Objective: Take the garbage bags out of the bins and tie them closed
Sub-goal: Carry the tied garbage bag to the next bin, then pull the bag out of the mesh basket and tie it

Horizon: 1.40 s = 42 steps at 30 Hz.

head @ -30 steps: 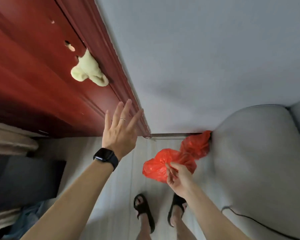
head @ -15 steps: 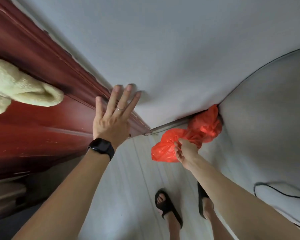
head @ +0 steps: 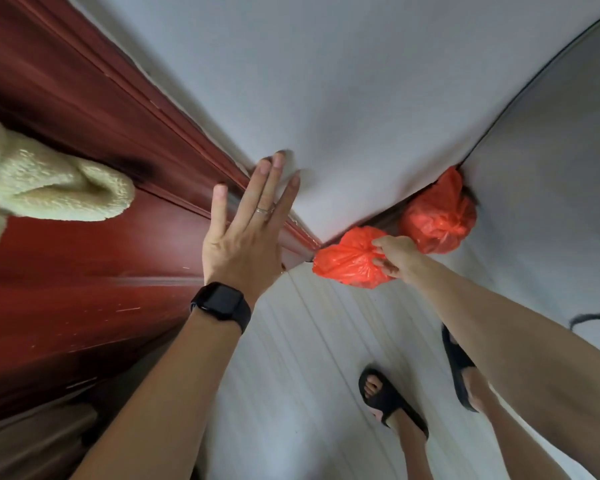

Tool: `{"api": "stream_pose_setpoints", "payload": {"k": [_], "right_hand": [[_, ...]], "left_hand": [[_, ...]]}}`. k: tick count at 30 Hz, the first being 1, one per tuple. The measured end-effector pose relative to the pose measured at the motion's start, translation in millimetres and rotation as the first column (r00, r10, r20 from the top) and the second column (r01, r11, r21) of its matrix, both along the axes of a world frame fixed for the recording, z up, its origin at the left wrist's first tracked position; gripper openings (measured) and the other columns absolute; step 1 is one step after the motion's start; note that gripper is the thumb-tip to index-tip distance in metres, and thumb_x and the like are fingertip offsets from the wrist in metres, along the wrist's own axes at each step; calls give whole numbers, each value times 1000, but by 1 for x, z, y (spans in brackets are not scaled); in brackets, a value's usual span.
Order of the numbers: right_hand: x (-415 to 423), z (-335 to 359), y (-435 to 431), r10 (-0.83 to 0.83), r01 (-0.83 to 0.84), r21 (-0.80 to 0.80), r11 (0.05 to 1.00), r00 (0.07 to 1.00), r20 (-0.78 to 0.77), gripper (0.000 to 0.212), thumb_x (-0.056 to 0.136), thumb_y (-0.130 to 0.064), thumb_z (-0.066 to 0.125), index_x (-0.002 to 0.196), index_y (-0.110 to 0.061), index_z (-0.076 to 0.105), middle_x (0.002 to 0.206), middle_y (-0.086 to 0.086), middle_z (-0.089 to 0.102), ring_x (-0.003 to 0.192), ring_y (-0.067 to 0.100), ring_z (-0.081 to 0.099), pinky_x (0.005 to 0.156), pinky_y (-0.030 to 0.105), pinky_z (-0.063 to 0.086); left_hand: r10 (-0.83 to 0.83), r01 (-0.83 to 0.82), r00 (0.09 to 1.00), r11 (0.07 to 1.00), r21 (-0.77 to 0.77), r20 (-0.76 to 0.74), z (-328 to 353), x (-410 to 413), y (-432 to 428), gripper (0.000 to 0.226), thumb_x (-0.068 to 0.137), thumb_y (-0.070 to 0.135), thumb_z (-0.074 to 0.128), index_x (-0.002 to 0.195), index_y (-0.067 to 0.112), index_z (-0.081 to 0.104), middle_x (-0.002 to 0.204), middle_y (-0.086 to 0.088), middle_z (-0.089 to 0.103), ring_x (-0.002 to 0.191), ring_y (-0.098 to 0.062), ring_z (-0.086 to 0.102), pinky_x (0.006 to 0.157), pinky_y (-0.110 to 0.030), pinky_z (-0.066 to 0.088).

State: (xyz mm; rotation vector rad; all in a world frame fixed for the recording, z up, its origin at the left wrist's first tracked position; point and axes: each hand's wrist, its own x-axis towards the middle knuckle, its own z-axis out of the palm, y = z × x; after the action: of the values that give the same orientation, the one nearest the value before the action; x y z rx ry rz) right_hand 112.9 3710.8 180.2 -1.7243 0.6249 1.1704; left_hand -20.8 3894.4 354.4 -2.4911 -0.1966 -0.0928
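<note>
1. where the far left edge cuts the view off: pale yellow fuzzy cloth, hanging against the dark red wooden door, only partly in view.
2. right of the cloth: red door frame, running diagonally down to the floor corner, meeting the grey wall.
3. left hand, raised and spread flat, fingers straight and apart, gripping nothing; fingertips over the frame edge and the wall, contact not clear. ring on one finger, black smartwatch on the wrist.
4. low at the corner of frame and wall: first red garbage bag, crumpled and gathered at the top, at or just above the pale floor; cannot tell whether resting on it.
5. right hand, closed in a pinch on the gathered neck of the first red garbage bag, thumb and fingers pressed into the plastic.
6. just beyond the right hand: second red garbage bag, top bunched closed, wedged between the wall and the grey sofa, no hand on it.
7. lower right: two feet in black sandals on the floor, a dark cable lying on the sofa side.
</note>
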Motion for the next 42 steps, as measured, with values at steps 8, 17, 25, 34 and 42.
{"api": "stream_pose_setpoints", "payload": {"k": [8, 17, 25, 34, 42], "right_hand": [[0, 29, -10, 208, -212, 59, 975, 976, 68, 9, 93, -20, 57, 99, -14, 61, 89, -1, 62, 78, 19, 69, 64, 28, 49], [-32, 211, -105, 631, -650, -192, 735, 553, 544, 24, 95, -21, 53, 115, -20, 66, 116, -5, 69, 107, 13, 64, 86, 21, 45], [-88, 400, -305, 532, -392, -382, 837, 422, 734, 24, 94, -20, 58, 114, -21, 71, 116, -7, 69, 110, 14, 57, 93, 18, 31], [-209, 460, -617, 216, 250, -393, 885, 527, 822, 22, 94, -37, 57, 112, -32, 69, 116, -16, 65, 116, 10, 49, 97, 17, 32], [-377, 481, -927, 89, 694, -393, 603, 432, 898, 18, 89, -30, 64, 105, -27, 73, 107, -9, 72, 104, 21, 62, 93, 28, 48]], "left_hand": [[64, -81, 993, 982, -172, -99, 17, -1, -11, 88, 79, 19, 55, 157, 34, 16, 167, -4, -8, 154, -19, -3, 116, -56, -15], [157, -399, 895, 698, -594, -416, 108, -8, -113, 81, 91, 27, 48, 154, 44, 0, 166, 1, -5, 153, -24, 2, 119, -56, 13], [-72, -273, 927, 544, -793, -369, 213, 8, -295, 65, 94, 31, 45, 153, 39, 18, 158, 2, 34, 149, -23, 18, 120, -53, 8], [-564, 97, 791, 499, -861, -237, 282, -2, -605, 58, 96, 36, 46, 151, 35, 29, 154, 4, 40, 144, -20, 29, 118, -50, 18], [-864, 446, 495, 340, -828, -88, 308, -68, -941, 52, 92, 37, 50, 143, 34, 41, 145, 8, 50, 136, -20, 41, 113, -48, 28]]}}
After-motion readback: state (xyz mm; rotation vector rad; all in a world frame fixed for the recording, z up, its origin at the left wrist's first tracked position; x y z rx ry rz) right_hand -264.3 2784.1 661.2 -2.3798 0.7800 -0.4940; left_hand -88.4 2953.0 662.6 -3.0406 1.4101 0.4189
